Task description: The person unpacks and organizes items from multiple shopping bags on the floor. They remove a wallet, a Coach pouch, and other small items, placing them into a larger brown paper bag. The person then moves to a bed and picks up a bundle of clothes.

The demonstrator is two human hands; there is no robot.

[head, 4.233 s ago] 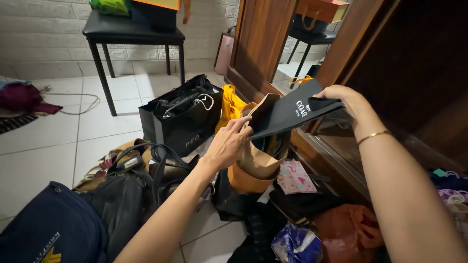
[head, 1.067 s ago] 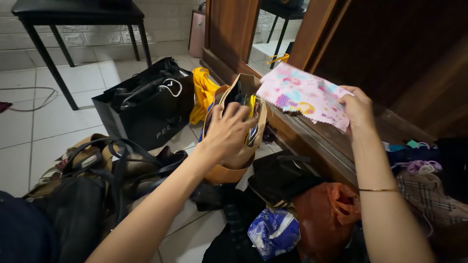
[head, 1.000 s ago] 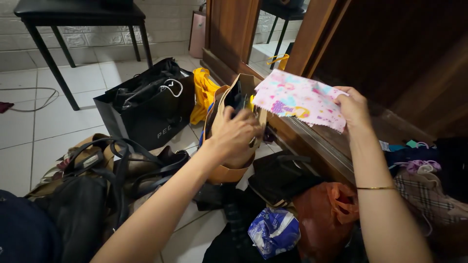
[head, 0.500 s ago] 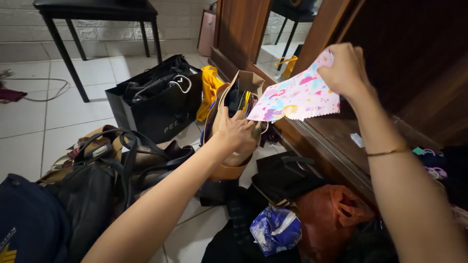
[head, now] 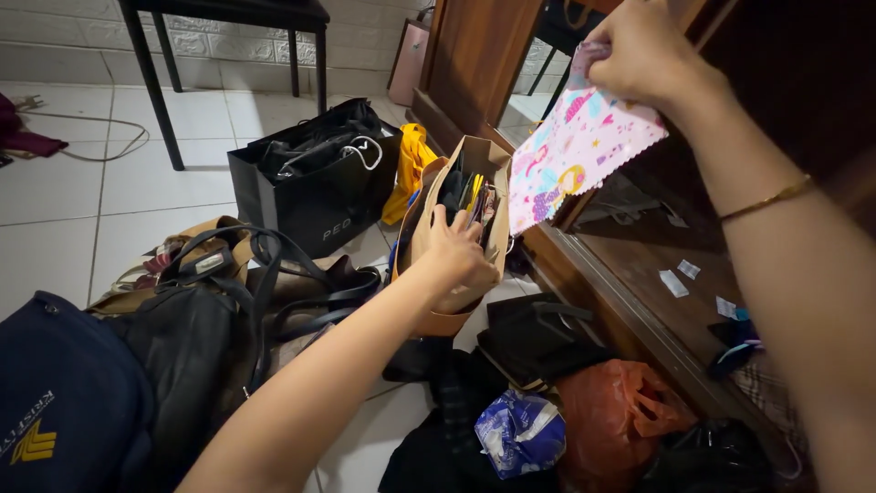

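Left hand (head: 456, 258): grip spread over the near rim of the brown paper bag (head: 453, 228), fingers hooked into its mouth, holding it open.
Right hand (head: 636, 55): grip pinching the top edge of the pink patterned cloth (head: 577, 151), raised above and just right of the bag.
Cloth: hangs limp from the pinch; likely light, soft and floppy, best held by a corner or edge.
Bag: stands on the tiled floor (head: 73, 228), stuffed; thin paper walls probably crease or tear easily.
Nearby: black shopping bag (head: 315, 196), black handbag (head: 210, 319), wooden wardrobe (head: 639, 265).
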